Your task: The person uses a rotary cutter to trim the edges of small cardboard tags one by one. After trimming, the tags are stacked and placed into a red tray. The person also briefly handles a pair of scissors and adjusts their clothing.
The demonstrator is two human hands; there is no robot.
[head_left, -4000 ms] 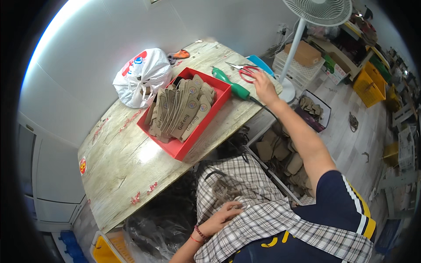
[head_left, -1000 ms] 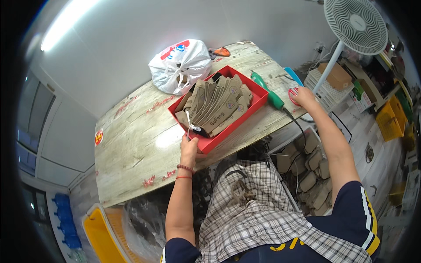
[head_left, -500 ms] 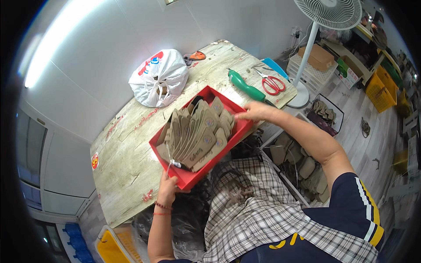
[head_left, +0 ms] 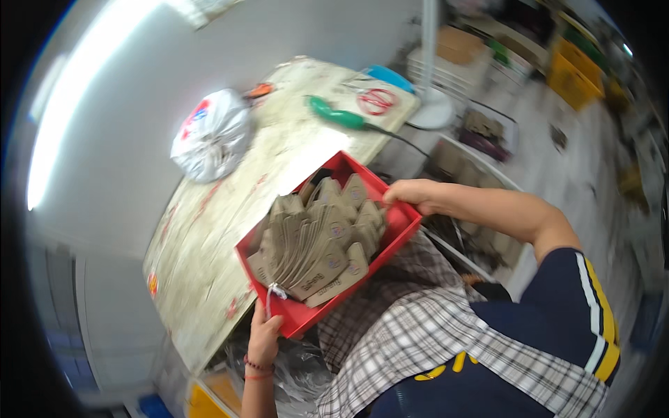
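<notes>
A shallow red box (head_left: pixel 301 323) is held tilted between my two hands, over the near edge of the table. Standing packed inside it are several flat grey-brown cut pieces (head_left: pixel 317 237) with rounded ends and small printed marks. A whitish tie (head_left: pixel 277 290) sits at the box's near left corner. There my left hand (head_left: pixel 263 336), with a beaded bracelet and a red cord at the wrist, grips the box. My right hand (head_left: pixel 412 195) clasps the right far side, fingers partly hidden behind the wall.
On the worn table (head_left: pixel 209 272) are a tied white plastic bag (head_left: pixel 214 136), a green corded hand tool (head_left: pixel 338 115) and red-handled scissors (head_left: pixel 378 102). A white fan stand (head_left: pixel 432 108) rises behind the right corner. Open bins (head_left: pixel 481 174) holding similar pieces stand at the right, beside a yellow crate (head_left: pixel 575 73).
My view has swung right, so the table and its things sit further left. Both hands have carried the red box off the tabletop's middle toward its near right edge and me.
</notes>
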